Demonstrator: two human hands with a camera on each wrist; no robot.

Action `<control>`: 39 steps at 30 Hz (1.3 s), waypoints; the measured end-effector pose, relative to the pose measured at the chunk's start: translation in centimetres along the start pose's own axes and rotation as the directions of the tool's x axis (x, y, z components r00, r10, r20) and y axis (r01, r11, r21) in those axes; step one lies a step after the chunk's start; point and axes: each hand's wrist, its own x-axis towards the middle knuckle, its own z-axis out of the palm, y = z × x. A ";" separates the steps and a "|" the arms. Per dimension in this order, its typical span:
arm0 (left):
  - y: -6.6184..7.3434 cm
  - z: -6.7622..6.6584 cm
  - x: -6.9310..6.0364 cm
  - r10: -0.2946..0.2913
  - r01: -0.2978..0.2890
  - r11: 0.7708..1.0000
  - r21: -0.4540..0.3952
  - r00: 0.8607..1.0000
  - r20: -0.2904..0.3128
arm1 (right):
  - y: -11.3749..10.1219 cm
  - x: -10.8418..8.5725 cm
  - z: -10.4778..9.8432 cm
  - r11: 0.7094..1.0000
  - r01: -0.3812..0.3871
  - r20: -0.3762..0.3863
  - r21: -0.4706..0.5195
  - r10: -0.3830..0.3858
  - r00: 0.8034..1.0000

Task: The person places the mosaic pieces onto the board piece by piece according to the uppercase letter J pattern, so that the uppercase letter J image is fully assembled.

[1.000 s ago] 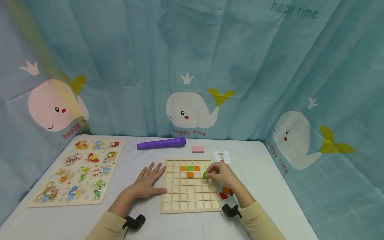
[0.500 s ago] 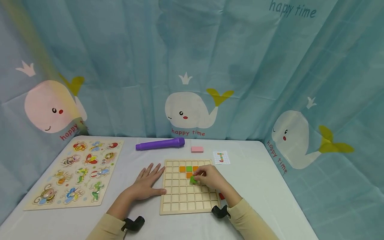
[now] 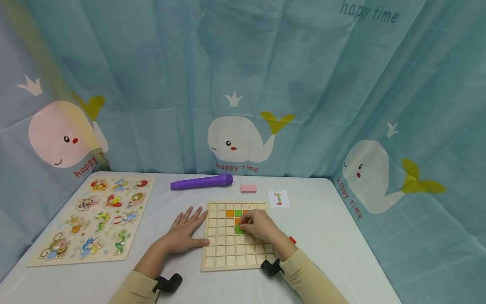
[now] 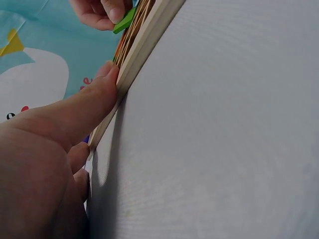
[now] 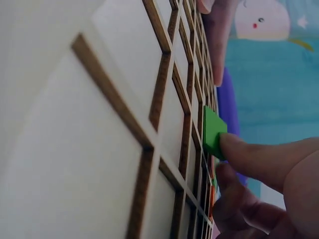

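A wooden grid board (image 3: 222, 250) lies on the white table, with an orange tile (image 3: 230, 214) and a green tile (image 3: 238, 213) in its upper rows and more orange beside and below them. My right hand (image 3: 262, 226) pinches another green tile (image 3: 239, 230) just below the orange one. In the right wrist view that green tile (image 5: 213, 132) stands tilted against the grid, the thumb on it. My left hand (image 3: 185, 234) lies spread, its thumb and fingertips touching the board's left edge. The left wrist view shows the left thumb (image 4: 94, 94) against the board's side (image 4: 144, 50).
A pattern card (image 3: 279, 199) lies behind the board's right corner, a pink block (image 3: 248, 189) and a purple microphone-shaped thing (image 3: 202, 182) at the back. An insect puzzle board (image 3: 91, 219) is on the left. A red piece (image 3: 292, 240) shows beside my right wrist.
My right hand has carried the green tile leftward from the board's right side to the cell below the orange tile. The left hand stays at the board's edge.
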 end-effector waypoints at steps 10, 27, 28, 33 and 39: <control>0.0 0.1 0.0 0.004 -0.004 1.000 -0.009 1.000 0.000 | -0.5 -0.1 0.0 0.999 -0.021 0.016 -0.040 0.022 1.000; 0.0 0.1 -0.1 -0.014 0.014 1.000 0.006 1.000 -0.004 | 0.3 -2.7 -3.9 0.999 -0.045 -0.082 -0.020 0.043 0.996; 0.0 0.1 -0.1 -0.012 0.012 1.000 0.007 1.000 -0.003 | 0.6 -2.9 -4.0 0.999 -0.045 -0.086 -0.019 0.043 0.995; -0.1 0.1 0.0 0.003 -0.003 1.000 -0.003 1.000 -0.001 | 1.7 -4.0 -4.8 0.999 -0.047 -0.117 -0.018 0.045 0.992; -0.2 0.1 0.1 -0.001 0.001 1.000 0.009 1.000 0.001 | 2.7 -5.4 -5.5 0.996 -0.089 -0.136 -0.010 0.087 0.987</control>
